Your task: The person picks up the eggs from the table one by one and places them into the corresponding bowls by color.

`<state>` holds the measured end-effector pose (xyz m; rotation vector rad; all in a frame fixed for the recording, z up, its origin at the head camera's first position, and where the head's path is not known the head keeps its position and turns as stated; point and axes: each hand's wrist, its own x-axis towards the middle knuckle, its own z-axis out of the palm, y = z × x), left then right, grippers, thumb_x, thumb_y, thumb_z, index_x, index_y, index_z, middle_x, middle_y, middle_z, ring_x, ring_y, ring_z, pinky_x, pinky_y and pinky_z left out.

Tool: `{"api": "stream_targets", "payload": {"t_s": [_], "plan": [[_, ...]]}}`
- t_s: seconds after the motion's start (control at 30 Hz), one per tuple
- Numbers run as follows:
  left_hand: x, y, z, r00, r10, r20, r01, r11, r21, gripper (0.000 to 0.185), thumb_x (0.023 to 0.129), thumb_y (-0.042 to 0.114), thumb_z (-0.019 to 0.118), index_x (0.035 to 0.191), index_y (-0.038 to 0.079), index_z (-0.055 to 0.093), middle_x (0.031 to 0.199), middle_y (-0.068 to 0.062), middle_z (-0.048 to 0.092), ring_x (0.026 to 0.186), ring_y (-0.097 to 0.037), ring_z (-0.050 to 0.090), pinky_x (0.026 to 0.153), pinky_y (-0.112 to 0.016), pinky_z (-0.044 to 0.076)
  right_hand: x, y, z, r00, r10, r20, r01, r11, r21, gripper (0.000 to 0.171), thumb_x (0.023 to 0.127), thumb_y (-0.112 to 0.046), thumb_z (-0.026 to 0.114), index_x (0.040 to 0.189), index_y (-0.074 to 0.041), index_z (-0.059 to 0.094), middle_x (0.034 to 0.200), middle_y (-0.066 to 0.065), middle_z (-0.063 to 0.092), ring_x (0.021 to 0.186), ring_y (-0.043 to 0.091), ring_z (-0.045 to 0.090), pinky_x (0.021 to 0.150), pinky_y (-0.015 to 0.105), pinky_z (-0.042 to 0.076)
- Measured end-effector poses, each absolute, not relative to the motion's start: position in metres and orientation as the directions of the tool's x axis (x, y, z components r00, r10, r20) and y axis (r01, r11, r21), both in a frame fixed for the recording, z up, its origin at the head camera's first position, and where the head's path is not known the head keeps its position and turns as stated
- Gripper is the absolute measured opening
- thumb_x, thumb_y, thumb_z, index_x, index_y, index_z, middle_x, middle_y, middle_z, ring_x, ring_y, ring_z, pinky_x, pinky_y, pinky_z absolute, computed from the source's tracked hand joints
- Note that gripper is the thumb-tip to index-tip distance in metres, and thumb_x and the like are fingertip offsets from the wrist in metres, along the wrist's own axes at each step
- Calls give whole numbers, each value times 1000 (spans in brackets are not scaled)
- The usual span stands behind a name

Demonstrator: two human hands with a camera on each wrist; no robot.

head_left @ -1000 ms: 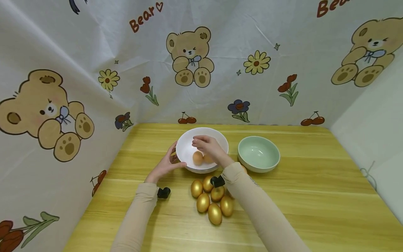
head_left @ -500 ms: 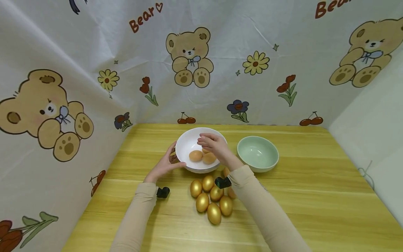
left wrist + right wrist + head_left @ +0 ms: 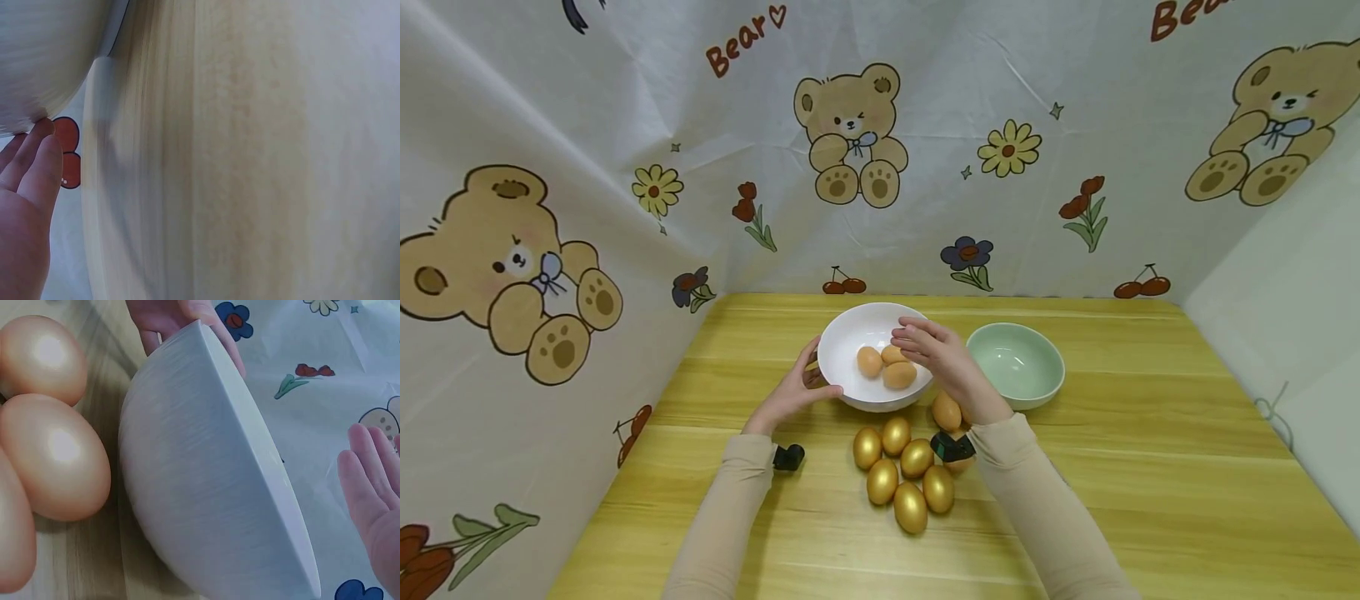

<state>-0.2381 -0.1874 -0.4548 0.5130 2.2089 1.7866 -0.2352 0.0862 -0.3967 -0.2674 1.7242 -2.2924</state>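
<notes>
My left hand (image 3: 793, 392) holds the white bowl (image 3: 844, 337) at its left side, thumb at the near rim and fingers against the outer wall. Fingertips of this left hand (image 3: 31, 181) touch the bowl's side in the left wrist view. Three brown eggs (image 3: 870, 362) lie inside the bowl. Over its right rim hovers my right hand (image 3: 951, 367), fingers extended, holding nothing. The right wrist view has this right hand (image 3: 378, 500) beyond the bowl's rim, apart from it.
A pale green bowl (image 3: 1018, 367) stands right of the white one. Several gold eggs (image 3: 882, 482) cluster on the wooden table (image 3: 1150, 467) in front. More brown eggs (image 3: 947, 411) lie partly hidden under my right wrist. A bear-print cloth (image 3: 925, 233) hangs behind.
My right hand has drawn back rightward from over the middle of the white bowl. The brown eggs inside have rolled, and a third has come into view. The left hand stays put.
</notes>
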Motion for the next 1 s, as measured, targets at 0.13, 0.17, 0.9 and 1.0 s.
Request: {"api": "stream_targets", "payload": {"t_s": [0.13,0.17,0.9,1.0], "plan": [[-237,-187,-453,-906,424,21,110,185,977,98,81,13,73,150,11,3,148,-19,16,130,-41,27,105,-46,25,-227,94,-398,-950,-313,7,80,-265,-961,49,95,-23,55,134,2,42,128,26,47,116,30,50,99,37,38],[-236,-187,-453,-906,423,20,109,187,976,98,81,13,73,150,11,3,148,-19,16,130,-41,27,105,-45,25,-224,96,-399,-950,-311,10,77,-265,-961,49,95,-23,55,134,2,42,128,25,48,116,29,50,99,37,38],[-237,-187,-451,-904,427,25,111,178,978,98,82,11,72,150,11,2,148,-21,15,130,-42,25,106,-47,23,-174,144,-438,-959,-282,10,19,-97,-995,52,92,-20,60,132,7,43,129,28,46,120,35,45,99,38,38],[-239,-188,-455,-904,426,26,106,165,981,98,81,11,73,150,11,2,148,-20,15,130,-42,25,106,-48,23,-167,147,-445,-957,-289,-7,22,-48,-999,50,91,-19,61,132,6,45,128,27,48,116,25,50,96,30,40]]}}
